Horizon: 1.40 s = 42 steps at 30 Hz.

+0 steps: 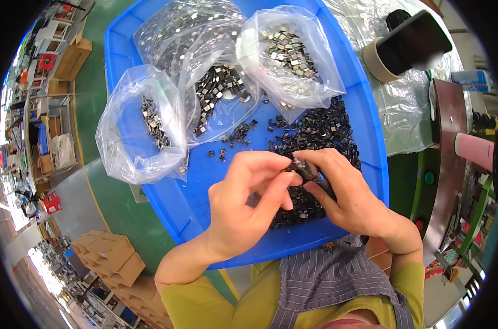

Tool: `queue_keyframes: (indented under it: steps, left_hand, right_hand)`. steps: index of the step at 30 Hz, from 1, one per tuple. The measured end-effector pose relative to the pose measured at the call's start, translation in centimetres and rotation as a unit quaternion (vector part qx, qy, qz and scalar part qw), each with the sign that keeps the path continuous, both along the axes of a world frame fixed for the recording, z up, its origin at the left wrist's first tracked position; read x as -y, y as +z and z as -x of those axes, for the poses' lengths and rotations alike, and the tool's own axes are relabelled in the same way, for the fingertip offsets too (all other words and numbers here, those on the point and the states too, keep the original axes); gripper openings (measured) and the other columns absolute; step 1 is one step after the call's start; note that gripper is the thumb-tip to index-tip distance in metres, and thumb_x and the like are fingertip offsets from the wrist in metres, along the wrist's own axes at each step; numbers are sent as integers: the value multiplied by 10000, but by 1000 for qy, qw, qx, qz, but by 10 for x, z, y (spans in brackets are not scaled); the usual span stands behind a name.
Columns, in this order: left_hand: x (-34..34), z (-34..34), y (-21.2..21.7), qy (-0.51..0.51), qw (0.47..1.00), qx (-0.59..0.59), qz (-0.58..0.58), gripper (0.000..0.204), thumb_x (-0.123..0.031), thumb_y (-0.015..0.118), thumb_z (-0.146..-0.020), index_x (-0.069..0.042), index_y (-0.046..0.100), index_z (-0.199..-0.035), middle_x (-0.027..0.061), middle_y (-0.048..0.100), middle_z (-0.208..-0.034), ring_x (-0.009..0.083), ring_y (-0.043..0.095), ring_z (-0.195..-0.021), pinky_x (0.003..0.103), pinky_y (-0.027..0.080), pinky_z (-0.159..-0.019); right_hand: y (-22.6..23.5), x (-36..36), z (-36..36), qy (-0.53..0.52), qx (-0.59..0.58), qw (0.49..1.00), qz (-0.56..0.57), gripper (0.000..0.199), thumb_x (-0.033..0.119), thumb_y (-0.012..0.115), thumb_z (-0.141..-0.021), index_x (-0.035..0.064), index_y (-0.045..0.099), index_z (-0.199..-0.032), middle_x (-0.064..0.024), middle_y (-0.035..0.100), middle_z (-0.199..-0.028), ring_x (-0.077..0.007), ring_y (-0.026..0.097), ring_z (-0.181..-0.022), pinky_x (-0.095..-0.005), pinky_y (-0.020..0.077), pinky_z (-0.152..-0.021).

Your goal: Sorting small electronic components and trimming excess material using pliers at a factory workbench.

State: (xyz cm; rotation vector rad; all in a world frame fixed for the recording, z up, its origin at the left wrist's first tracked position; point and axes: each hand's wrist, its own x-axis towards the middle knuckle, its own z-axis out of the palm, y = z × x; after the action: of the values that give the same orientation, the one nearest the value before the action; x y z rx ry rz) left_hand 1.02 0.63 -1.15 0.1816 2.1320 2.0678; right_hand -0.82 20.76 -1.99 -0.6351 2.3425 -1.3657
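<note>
Closest to me is my striped grey apron [342, 271], and beyond it spreads a big blue tray [191, 211] bearing three clear plastic bags [116, 129] of small, square metallic pieces [290, 55] and, toward the right, a loose heap of small black parts [328, 129]. Over that heap, my right hand [352, 197] curls firmly around a dark piece [307, 171], while my left hand [246, 200] pinches its left end.

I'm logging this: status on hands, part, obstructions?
Left hand and right hand both on small dark part, partly hidden. Black pieces beneath. Nothing visibly blocking.
</note>
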Motion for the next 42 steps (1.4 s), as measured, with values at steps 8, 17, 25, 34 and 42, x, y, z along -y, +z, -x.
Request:
queue_keyframes:
  steps: [8, 17, 25, 34, 42]
  left_hand:
    - [-2, 2, 5, -15, 998, 16, 53, 181, 42, 598, -944, 32, 527, -1109, 156, 716, -893, 144, 683, -659, 239, 541, -569]
    - [-7, 0, -5, 32, 998, -7, 56, 171, 18, 663, -908, -2, 587, -1060, 64, 707, -802, 75, 665, -614, 216, 510, -497]
    - [-5, 5, 3, -12, 998, 28, 57, 161, 51, 585, -946, 40, 535, -1098, 149, 713, -889, 137, 679, -655, 246, 545, -578]
    - [-6, 6, 1, -12, 998, 22, 50, 162, 51, 579, -948, 35, 533, -1102, 148, 712, -894, 132, 671, -647, 244, 537, -584]
    - [-8, 6, 0, -21, 999, 19, 45, 162, 48, 575, -952, 34, 528, -1106, 153, 711, -903, 129, 667, -650, 243, 535, -585]
  right_hand:
    - [2, 2, 0, 5, 21, 1000, 14, 516, -13, 665, -847, 17, 471, -1324, -163, 568, -1081, -363, 550, -1029, -432, 451, -905]
    - [0, 1, -1, 12, 26, 1000, 13, 513, 5, 653, -867, 3, 457, -1341, -171, 565, -1118, -362, 543, -1061, -433, 436, -936]
    - [-1, 1, -2, 6, 19, 1000, -2, 509, 7, 647, -872, -6, 450, -1341, -176, 563, -1123, -365, 539, -1069, -433, 428, -944]
    - [0, 1, -2, 4, 14, 1000, 3, 500, 17, 645, -880, -5, 447, -1338, -176, 562, -1120, -364, 540, -1079, -435, 427, -951]
    - [-1, -2, -4, -1, 37, 999, 3, 396, 24, 645, -885, 2, 479, -1244, -184, 565, -1081, -376, 554, -1031, -438, 455, -878]
